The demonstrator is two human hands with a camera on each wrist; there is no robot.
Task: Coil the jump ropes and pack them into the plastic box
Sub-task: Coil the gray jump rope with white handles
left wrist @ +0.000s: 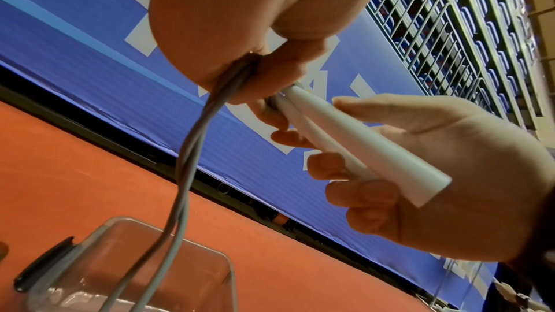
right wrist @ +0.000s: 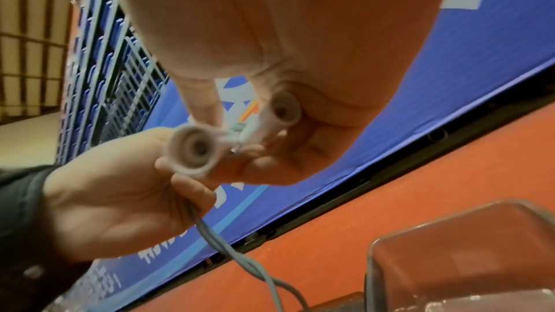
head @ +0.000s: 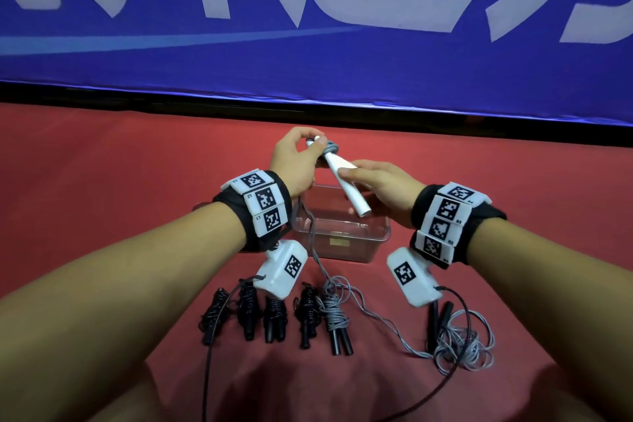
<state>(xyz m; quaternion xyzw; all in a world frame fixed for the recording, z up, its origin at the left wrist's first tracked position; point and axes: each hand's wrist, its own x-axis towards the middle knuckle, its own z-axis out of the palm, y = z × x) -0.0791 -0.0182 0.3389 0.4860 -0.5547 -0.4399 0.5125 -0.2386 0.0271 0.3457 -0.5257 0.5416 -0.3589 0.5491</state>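
Observation:
Two white jump-rope handles (head: 346,181) are held side by side above the clear plastic box (head: 373,243). My right hand (head: 373,180) holds them, thumb on top and fingers curled beneath (left wrist: 357,195). At their thin ends my left hand (head: 299,152) grips the rope's grey cord (head: 313,243), with a small bunch of cord beside its fingertips. The doubled cord (left wrist: 192,139) hangs from that fist past the box down to the red surface. The right wrist view looks at the handles' hollow butt ends (right wrist: 192,148), with the left hand (right wrist: 120,198) behind them.
In front of the box lie several coiled black ropes (head: 246,313) in a row and a coiled grey rope with black handles (head: 337,322). A loose grey rope with black handles (head: 462,339) lies to the right. A blue banner (head: 308,10) stands behind the red surface.

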